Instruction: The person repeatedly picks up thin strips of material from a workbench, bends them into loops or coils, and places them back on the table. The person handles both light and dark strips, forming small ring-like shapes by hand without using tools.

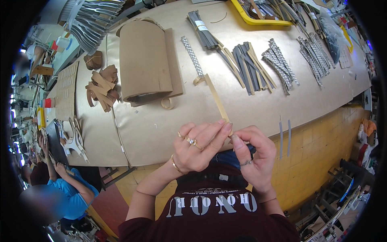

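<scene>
My left hand [197,146], with rings and a bracelet, pinches the near end of a narrow tan strip [215,99] between thumb and fingers. Right beside it, my right hand [256,153] is closed in a pinch at the same end; its fingertips nearly touch the left ones. From my fingers the strip runs away across the table, and a curled tan piece [198,81] lies by its far end. Just beyond lies a grey-and-white braided strap [191,56], its near end meeting the tan strip. The very tip between my fingers is mostly hidden.
A rolled brown sheet [145,60] and brown strip pieces [102,88] lie left. To the right are grey and tan strips [252,68] and braided straps [280,64]. A yellow tray [262,22] stands at the back. Another person in blue [74,193] works at the left.
</scene>
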The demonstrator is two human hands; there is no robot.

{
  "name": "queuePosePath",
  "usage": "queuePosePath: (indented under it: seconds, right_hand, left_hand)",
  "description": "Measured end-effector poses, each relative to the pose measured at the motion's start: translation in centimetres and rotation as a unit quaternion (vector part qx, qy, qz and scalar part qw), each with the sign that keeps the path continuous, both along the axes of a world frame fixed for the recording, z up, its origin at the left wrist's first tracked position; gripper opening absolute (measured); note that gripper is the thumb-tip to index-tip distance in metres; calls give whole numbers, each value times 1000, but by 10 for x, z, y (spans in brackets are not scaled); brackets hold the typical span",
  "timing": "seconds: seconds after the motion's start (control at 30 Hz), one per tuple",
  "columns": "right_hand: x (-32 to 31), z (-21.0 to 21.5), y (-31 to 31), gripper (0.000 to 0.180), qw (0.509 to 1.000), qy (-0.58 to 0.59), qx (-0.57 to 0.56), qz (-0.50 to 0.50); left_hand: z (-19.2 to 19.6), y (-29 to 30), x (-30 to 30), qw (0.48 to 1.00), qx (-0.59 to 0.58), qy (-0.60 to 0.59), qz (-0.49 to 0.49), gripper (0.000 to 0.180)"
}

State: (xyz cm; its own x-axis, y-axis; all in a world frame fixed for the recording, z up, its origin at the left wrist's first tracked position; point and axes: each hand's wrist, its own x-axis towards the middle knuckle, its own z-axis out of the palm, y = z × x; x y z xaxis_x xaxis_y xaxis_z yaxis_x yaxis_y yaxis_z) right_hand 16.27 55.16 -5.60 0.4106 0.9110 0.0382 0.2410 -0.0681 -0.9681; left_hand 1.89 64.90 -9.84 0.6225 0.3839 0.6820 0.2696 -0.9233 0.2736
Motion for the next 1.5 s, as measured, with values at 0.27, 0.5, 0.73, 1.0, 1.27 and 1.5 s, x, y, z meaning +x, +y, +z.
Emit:
queuePosePath:
  seconds: [0.27, 0.5, 0.73, 1.0, 1.27, 1.5]
  right_hand:
    - [1, -4, 2, 6, 1000, -15, -1, -4]
    - [2, -7, 4, 5, 1000, -26, -6, 2]
    - [0, -8, 3, 7, 999, -50, -11, -1]
    - [0, -9, 3, 6, 998, -59, -8, -8]
    - [4, -12, 9, 5, 995, -96, -3, 5]
    - [7, -14, 12, 10, 984, -151, 69, 68]
  left_hand:
    - [-1, 1, 0, 1000, 15, 9, 3, 35]
    - [-5, 1, 0, 1000, 9, 5, 1, 35]
    - [-5, 5, -1, 999, 39, 19, 8, 34]
    - [-5, 6, -1, 998, 55, 33, 3, 34]
    - [0, 6, 2, 992, -118, 2, -43, 32]
    - [5, 7, -8, 839, -527, -86, -102, 15]
